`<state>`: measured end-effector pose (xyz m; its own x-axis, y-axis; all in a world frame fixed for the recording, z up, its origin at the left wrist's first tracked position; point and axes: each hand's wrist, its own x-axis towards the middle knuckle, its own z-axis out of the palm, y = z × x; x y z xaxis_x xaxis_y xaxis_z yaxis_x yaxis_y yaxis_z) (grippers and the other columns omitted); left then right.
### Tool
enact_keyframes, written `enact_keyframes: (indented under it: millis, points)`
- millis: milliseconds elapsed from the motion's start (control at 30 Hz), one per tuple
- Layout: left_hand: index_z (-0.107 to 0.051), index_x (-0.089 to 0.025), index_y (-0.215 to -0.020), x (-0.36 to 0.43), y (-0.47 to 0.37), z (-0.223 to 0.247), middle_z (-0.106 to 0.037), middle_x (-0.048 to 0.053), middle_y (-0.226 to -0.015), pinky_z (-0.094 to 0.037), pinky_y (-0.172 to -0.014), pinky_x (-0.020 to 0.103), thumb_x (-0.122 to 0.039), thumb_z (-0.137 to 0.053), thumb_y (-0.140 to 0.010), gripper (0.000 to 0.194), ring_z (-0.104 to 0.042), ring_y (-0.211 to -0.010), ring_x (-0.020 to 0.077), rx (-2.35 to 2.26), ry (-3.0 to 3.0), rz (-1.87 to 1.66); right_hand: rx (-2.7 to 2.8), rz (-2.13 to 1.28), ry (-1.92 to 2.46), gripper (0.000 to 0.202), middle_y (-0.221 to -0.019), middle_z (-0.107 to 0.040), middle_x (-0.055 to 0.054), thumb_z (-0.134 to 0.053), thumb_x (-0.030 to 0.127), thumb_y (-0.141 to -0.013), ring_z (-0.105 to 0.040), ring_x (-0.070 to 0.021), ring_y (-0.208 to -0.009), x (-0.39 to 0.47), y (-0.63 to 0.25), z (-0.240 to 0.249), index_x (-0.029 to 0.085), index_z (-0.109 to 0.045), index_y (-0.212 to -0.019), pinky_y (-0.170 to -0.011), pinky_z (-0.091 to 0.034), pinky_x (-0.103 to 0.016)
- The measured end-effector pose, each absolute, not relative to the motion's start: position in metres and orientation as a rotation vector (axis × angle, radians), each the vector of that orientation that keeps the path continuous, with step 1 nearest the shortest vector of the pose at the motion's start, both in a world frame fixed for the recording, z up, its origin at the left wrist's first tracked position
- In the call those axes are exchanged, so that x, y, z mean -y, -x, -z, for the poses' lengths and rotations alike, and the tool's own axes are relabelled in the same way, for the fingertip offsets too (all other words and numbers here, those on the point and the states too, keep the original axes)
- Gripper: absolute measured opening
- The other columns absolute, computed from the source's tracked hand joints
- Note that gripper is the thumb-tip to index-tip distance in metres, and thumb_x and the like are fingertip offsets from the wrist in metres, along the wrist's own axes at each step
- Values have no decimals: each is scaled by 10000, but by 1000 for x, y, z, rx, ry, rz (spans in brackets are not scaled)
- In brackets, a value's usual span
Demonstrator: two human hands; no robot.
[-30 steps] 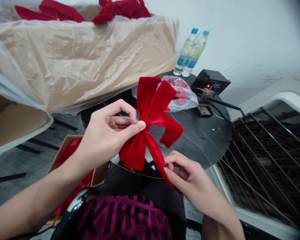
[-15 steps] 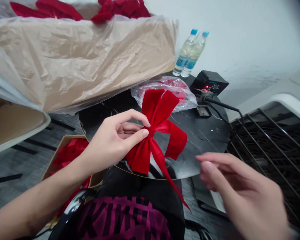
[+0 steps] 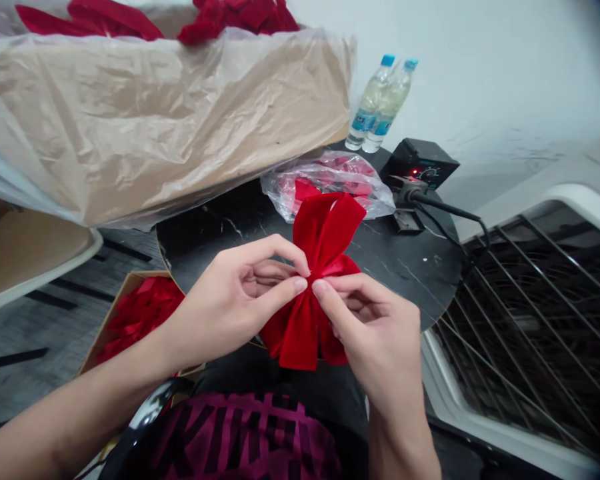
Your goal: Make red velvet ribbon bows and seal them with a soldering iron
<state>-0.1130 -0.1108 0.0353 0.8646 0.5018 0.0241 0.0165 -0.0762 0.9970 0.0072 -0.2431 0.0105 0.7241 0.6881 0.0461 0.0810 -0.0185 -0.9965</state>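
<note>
A red velvet bow (image 3: pixel 301 333) is held up over the near edge of the round black table. My left hand (image 3: pixel 253 287) pinches its middle knot from the left between thumb and index finger. From the other side my right hand (image 3: pixel 373 320) pinches the same middle, its thumb tip close beside the left thumb. Loops of the bow stick out above and below my fingers, and one loop on the right is partly covered by my right hand. The thin tail of the bow is hidden from view.
A plastic-lined carton (image 3: pixel 170 127) holding red bows stands behind. On the table (image 3: pixel 230 223) are a plastic bag (image 3: pixel 280 193) of red pieces, two bottles (image 3: pixel 375 110) and a black control box (image 3: pixel 423 163) with a corded tool. Left below is a carton of red ribbon (image 3: pixel 140 307).
My right hand has come in from the right and taken hold of the bow's middle. The bow has shifted slightly down and to the right, with my left hand still on it.
</note>
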Motion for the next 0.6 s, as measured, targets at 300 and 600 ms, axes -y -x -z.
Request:
enact_keyframes:
  millis: [300,600]
  points:
    - [-665,-237,-1007,113,113,-37,-724,-41,-887,-521,-681,98,-221,-650,-948,63,-702,-828,84,-415,-1617,-379,610,-594,1482,154,-551,-583,33,-805,324,-822,-441,-43,-459,241,-13,-13,185,-756,-779,-413,-356,-138]
    - [-702,-221,-965,109,93,-30,-766,-37,-886,-521,-707,73,-178,-731,-879,101,-728,-824,73,-469,-1538,-382,584,-616,1497,174,-522,-548,41,-794,327,-820,-409,-44,-433,240,-27,-7,174,-744,-753,-385,-308,-151]
